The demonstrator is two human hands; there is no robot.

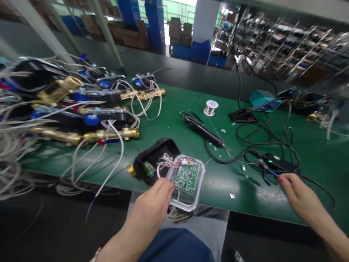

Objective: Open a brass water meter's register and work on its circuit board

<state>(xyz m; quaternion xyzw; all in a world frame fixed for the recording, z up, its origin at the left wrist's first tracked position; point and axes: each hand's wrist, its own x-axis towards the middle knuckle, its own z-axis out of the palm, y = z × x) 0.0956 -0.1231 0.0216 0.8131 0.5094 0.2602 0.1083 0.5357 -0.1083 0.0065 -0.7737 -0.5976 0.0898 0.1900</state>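
Observation:
My left hand [156,198] is closed at the near left edge of a clear plastic cover [200,183], and a white cable runs to its fingers. A green circuit board [188,176] lies in the cover, with thin wires leading into an open black housing [144,154] beside it. Inside that housing sits a green battery-like part [148,168]. On the right, my right hand [296,194] pinches one blue handle of small pliers [269,173]. Their jaws are blurred, so I cannot tell whether they are cutters.
Brass-bodied meters [109,134] with white cables crowd the left. A black pen-shaped tool [204,131] with a metal tip lies mid-table, near a solder wire spool [211,107]. A black box with a green light [280,163], tangled black cords and a black stand [242,115] occupy the right.

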